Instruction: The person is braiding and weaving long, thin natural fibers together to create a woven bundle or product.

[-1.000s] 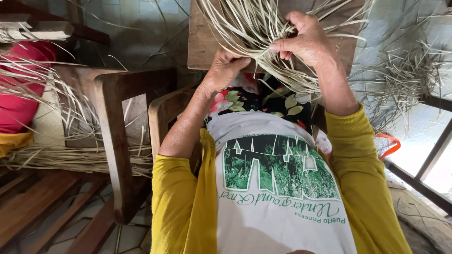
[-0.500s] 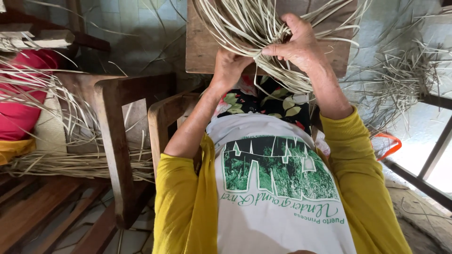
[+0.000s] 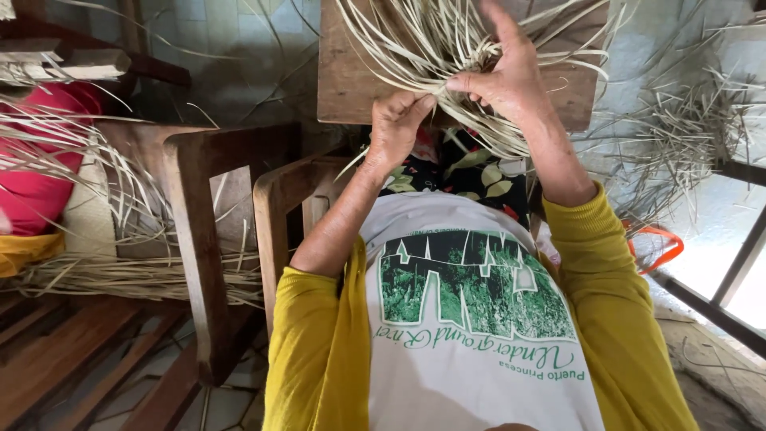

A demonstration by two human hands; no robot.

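A fan of pale dried straw strips [image 3: 415, 48] lies over a brown wooden board [image 3: 343, 88] resting on my lap. My left hand [image 3: 396, 128] is closed on the strips at the near edge of the bundle. My right hand [image 3: 503, 76] pinches strips between thumb and forefinger just right of the left, its other fingers raised. Both arms wear yellow sleeves below a white shirt with a green print. A flowered cloth [image 3: 471, 172] shows under the board.
A wooden chair [image 3: 203, 239] stands at my left with loose straw [image 3: 120, 275] piled beside it. A red cushion [image 3: 40, 168] lies at the far left. More straw [image 3: 686, 136] heaps at the right, near an orange object [image 3: 658, 247] and a dark metal bar [image 3: 710, 307].
Both hands have shifted slightly along the strips; my right hand has lifted its fingers and now pinches the strips closer to my left hand.
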